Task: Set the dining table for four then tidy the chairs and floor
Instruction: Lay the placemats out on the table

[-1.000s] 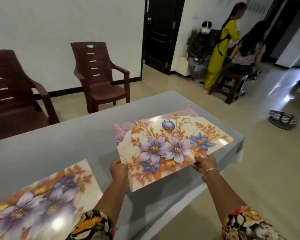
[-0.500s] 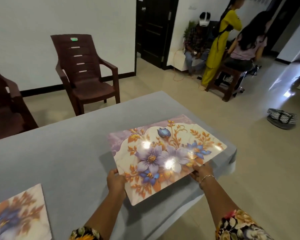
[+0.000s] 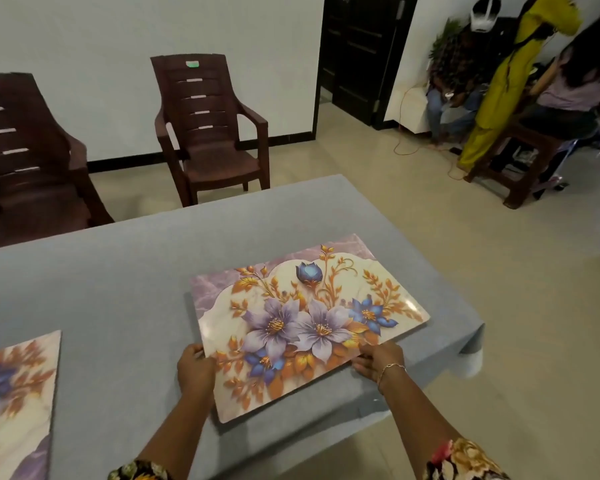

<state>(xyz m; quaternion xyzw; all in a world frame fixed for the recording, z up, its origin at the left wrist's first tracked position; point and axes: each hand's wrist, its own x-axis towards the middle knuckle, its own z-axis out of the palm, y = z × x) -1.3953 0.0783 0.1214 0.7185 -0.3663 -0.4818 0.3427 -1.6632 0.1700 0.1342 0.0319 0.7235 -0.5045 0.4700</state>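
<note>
Placemat (image 3: 309,320) by table (image 3: 118,289) corner edge

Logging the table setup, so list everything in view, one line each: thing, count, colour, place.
Glossy rectangular floral placemat: one, cream with purple, blue and orange flowers, at the table's right end.
Second floral placemat: one, same print, on the table at the view's left edge.
Cloth-covered table: one, grey, foreground.
Slatted plastic armchairs: two, dark brown, beyond the table by the white wall.
Panelled door: one, black, back wall.
Wooden stool: one, brown, right background.
People: three, right background, one in yellow.
Left hand: grips the first placemat's near left edge.
Right hand: bracelet on wrist, fingers pinch its near right edge.
</note>
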